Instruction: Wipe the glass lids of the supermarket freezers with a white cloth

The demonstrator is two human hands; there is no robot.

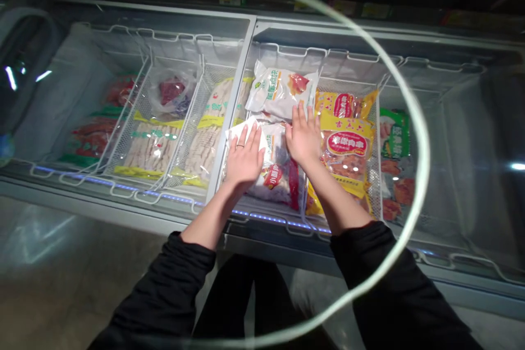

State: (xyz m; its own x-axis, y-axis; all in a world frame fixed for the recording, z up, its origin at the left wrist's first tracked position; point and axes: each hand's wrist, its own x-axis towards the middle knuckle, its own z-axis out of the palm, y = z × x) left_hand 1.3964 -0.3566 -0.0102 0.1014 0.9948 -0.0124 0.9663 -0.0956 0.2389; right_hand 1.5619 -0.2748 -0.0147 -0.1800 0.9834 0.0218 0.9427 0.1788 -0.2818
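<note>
My left hand [245, 156] lies flat with fingers stretched, pressing on a white sheet [233, 130], paper or cloth, in the freezer. My right hand [304, 134] is spread beside it, at the edge of the bagged food. Behind both hands lies a white bag [273, 90] with green lettering and an orange food picture. Between them another white and green bag [274, 139] shows in part, and a red and clear bag [274, 181] lies nearer to me. Yellow bags [346, 145] with red labels fill the basket right of my right hand.
White wire dividers [381, 153] split the freezer into baskets. A grey frame bar [233, 98] runs across beside my left hand. Further left are bags of pale sticks [151, 147] and a dark red bagged item [170, 90]. A pale blurred loop [422, 147] crosses the view.
</note>
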